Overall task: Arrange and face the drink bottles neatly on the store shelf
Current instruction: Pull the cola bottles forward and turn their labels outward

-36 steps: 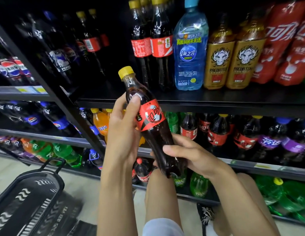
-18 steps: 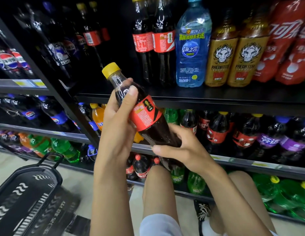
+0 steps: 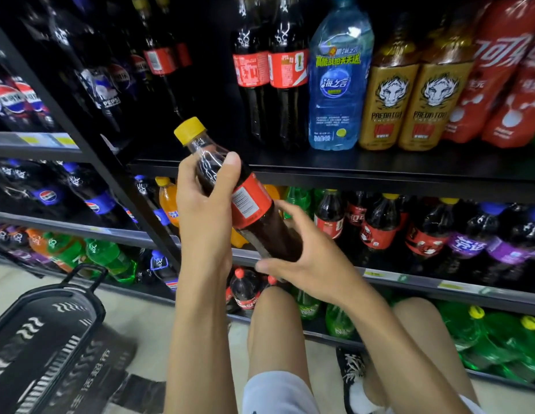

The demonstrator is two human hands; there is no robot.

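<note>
Hiding cola bottle (image 3: pixel 254 210) base: right hand (image 3: pixel 308 264); left hand (image 3: pixel 205 204) grips neck.

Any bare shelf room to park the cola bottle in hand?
Best gap: front-left of the black upper shelf board, between the slanted black upright and the two tall red-labelled cola bottles; dim, bottles further back. Right of there it's packed. The row of small cola bottles below is crowded. The left hand and right hand hold the yellow-capped cola bottle.
</note>
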